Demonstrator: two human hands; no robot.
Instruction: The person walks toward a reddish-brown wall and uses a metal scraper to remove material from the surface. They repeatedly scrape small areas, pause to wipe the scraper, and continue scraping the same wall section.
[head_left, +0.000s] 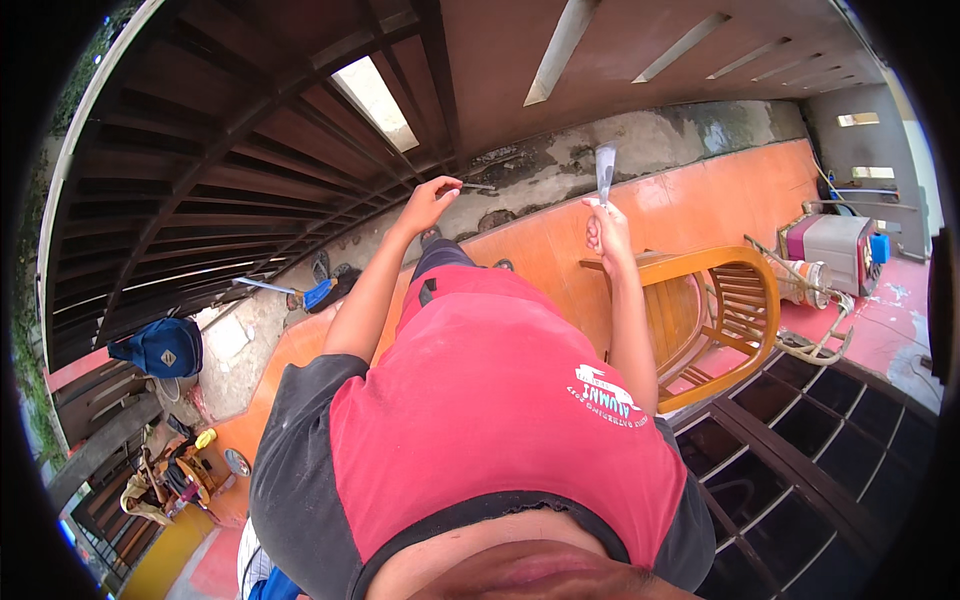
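My right hand (608,232) grips the handle of a scraper (604,168), whose flat pale metal blade points up toward the wall. My left hand (432,203) is held out with loosely curled fingers apart and nothing clearly in it, near a thin grey piece (479,187) over the dirty concrete strip. An orange tiled surface (735,185) runs along that strip. Beside my right forearm stands a wooden armchair (745,305) with a slatted part.
Dark slatted metalwork (200,185) rises at the left. A blue bag (160,345), footwear with a blue item (320,295) and assorted tools (180,470) lie leftward. A grey appliance (830,250), bucket (805,285) and coiled hose (815,345) stand at the right.
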